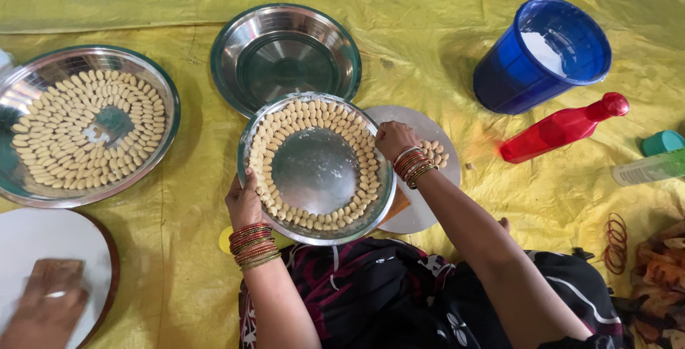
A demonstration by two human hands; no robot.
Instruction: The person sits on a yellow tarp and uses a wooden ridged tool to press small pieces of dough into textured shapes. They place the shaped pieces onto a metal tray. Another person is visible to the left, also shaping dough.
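Crinkled yellow sheet (pixel 442 28) over the floor

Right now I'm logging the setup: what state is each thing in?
Middle plate: ringed with small dough pieces, centre bare.
Left plate: nearly full.
Back plate: empty.
Blue tub: open, white powder inside.
Red bottle: capped, lying down.
Left hand: gripping middle plate's rim.

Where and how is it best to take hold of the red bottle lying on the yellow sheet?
Probably around the middle of the red bottle, coming from above: it lies on its side, its body wide and bare, its cap end narrow, with free space around it.
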